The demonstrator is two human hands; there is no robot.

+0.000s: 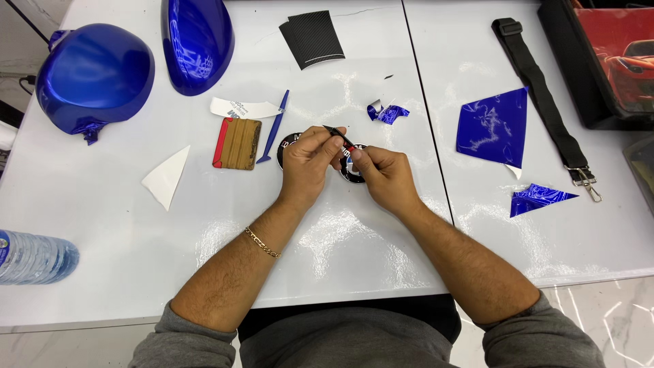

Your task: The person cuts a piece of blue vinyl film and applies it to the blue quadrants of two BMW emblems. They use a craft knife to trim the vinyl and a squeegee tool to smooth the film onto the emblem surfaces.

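Cataloguing: 1 head-camera view down onto a glossy white table point(354, 259), both of the person's forearms reaching in from below.

Left hand point(308, 163): fingers curled shut, pinching the thin black pen-like tool point(338, 135) near its upper end; a gold chain bracelet point(262, 242) sits on the wrist.

Right hand point(385, 176): closed, fingertips bearing on the round black badge point(351, 172) and apparently steadying the tool's lower end; what it grips under the fingers cannot be told.

Round black badge: at table centre, between the 2 hands, largely covered by them; likely braced on the table so fine work with the tool tip stays steady.

Second round black disc point(286, 144): half hidden behind the left hand, just beside the first.

Tan felt-edged squeegee with red trim point(238, 143): flat, left of the hands, within reach.

Slim blue plastic pry stick point(274, 128): touching or just beside the squeegee's right edge.

White backing strip point(242, 108): above the squeegee.

White triangular offcut point(167, 177): well left of the hands.

Crumpled blue vinyl scrap point(388, 112): near, above the right hand.

Large glossy blue vinyl triangle point(496, 126): right half of the table, apart from the work.

Small blue vinyl triangle point(539, 197): below the large one.

Black webbing strap with metal clip point(545, 102): lying diagonally at far right.

2 blue-wrapped mirror covers point(95, 75): top left, set aside, 1 with loose film bunched at its edge.

Black carbon-pattern sheet point(310, 37): top centre.

Clear water bottle point(34, 257): lying at the left edge.
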